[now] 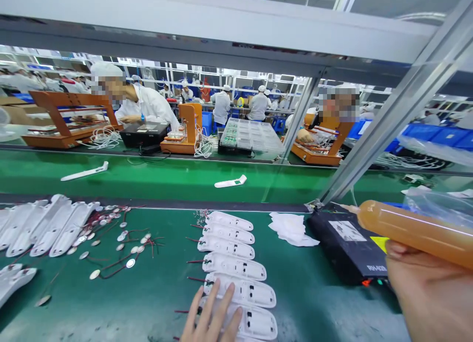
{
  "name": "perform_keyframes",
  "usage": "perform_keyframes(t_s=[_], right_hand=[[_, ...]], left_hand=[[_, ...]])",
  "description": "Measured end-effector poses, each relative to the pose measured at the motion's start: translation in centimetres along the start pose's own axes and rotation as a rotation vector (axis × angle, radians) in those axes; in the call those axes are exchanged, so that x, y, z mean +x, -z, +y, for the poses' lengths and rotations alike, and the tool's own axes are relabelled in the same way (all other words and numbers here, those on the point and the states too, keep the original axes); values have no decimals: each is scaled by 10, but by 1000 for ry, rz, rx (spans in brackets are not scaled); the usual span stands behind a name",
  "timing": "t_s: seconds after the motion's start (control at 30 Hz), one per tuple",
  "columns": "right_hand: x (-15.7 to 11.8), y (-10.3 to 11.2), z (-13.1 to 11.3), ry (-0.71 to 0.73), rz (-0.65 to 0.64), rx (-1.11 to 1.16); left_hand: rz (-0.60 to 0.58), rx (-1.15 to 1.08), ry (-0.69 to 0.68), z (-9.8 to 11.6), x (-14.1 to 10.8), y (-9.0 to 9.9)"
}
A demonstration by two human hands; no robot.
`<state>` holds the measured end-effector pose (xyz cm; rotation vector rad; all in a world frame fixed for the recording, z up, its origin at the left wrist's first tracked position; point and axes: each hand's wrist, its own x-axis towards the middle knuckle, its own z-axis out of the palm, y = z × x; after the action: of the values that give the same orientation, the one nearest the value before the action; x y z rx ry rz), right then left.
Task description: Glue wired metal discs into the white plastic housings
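Observation:
A column of white plastic shells (234, 266) with thin red wires at their left ends lies on the green bench. My left hand (212, 317), fingers spread, rests over the nearest shells at the bottom of the view. On the right, my right hand (424, 292) is wrapped round a large syringe (417, 228) filled with amber liquid, its narrow tip pointing left above a black box. Small round discs (130, 263) with red wires are scattered left of the shells, beside more white shells (59, 228) at the far left.
A black control box (343, 253) and crumpled white tissue (291, 228) are at right. Two white parts lie on the green strip (166, 179) behind. A metal post (391, 105) slants upward. Orange fixtures (185, 135) and people in white stand beyond.

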<state>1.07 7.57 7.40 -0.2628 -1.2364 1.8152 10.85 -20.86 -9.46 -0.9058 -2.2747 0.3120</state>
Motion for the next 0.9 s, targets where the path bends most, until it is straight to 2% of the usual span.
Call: perform_keyframes(t_s=[0.1, 0.17, 0.2, 0.23, 0.3, 0.37, 0.5, 0.73, 0.8, 0.9], right_hand=[[1, -8, 3, -47, 5, 113], [2, -12, 4, -68, -22, 101], [2, -14, 5, -83, -33, 98], [2, -15, 7, -92, -40, 97], [2, -17, 11, -112, -56, 88], [1, -19, 18, -125, -61, 79], [0, -24, 34, -158, -52, 70], [-9, -38, 57, -201, -38, 41], [-12, -40, 65, -215, -63, 29], [-16, -42, 77, -245, -134, 19]], left_hand=[[16, -106, 113, -11, 15, 1], [-75, -270, 228, -34, 29, -2], [-156, -332, 343, -49, 36, -7], [-184, -369, 418, -64, 43, -13], [-202, -389, 456, -89, 55, -30], [-203, -412, 434, -103, 63, -47], [-191, -463, 444, -98, 68, -65], [-177, -536, 476, -69, 80, -63], [-163, -561, 464, -68, 84, -63], [-128, -602, 513, -78, 87, -65]])
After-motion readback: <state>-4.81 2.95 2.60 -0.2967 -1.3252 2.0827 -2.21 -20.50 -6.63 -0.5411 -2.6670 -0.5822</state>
